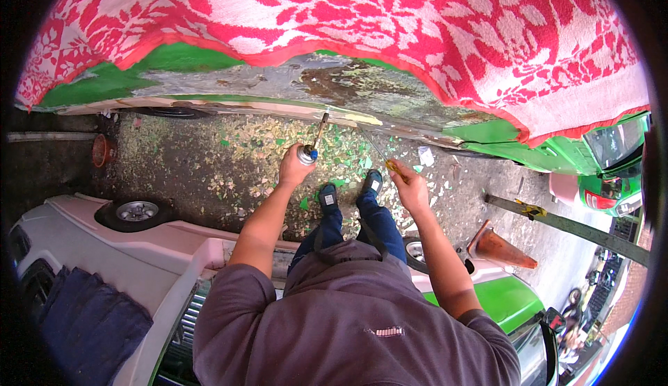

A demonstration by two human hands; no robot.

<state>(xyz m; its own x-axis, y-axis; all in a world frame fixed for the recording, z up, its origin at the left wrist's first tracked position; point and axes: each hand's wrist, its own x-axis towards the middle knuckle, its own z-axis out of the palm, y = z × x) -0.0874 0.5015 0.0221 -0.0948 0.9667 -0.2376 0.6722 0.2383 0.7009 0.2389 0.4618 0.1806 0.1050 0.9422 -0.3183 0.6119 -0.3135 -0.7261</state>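
In front of me is a green vehicle's body panel point(271, 80), its paint stripped to grey, with brown rusty patches. My left hand point(293, 169) is closed round a gas blowtorch point(307, 154), whose metal nozzle points at the panel's lower edge. No flame can be made out. Closed on the yellow handle of a thin metal tool point(392, 166), my right hand point(413, 190) points its shaft toward the same lower edge. Whether that tool is a screwdriver or a scraper, and whether its tip touches the panel, I cannot tell.
A red and pink patterned cloth point(348, 17) drapes over the vehicle. Paint flakes point(236, 149) litter the floor round my feet. Behind me stands a pale pink and white car point(139, 247). An orange cone point(497, 245) lies at right, near a post point(577, 231); a reddish bucket point(103, 151) is far left.
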